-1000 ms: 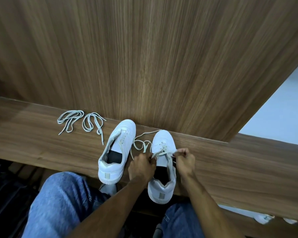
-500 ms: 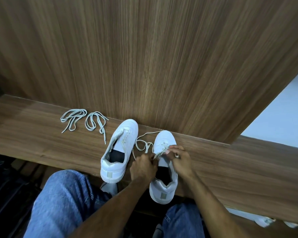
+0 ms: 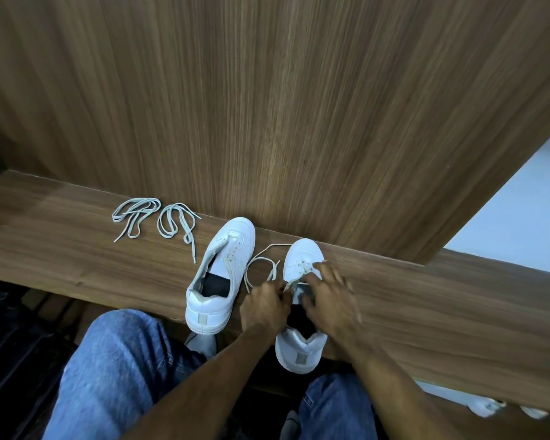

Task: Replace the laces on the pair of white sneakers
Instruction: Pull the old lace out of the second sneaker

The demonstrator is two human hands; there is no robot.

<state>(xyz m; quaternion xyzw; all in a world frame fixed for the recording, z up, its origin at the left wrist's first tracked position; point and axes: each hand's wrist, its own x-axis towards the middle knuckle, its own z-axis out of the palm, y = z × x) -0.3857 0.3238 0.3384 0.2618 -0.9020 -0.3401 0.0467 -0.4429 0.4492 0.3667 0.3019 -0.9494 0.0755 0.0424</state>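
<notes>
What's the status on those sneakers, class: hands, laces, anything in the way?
Left hand gripping the lace; right hand spread on the right sneaker. Left sneaker unlaced. Two loose laces lie aside, nothing blocking.

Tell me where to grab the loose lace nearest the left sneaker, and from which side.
Probably pinch the loose lace at its straight tail pointing toward the bench edge, coming from above. It lies flat on the bench, and the tail sits apart from its loops.
</notes>
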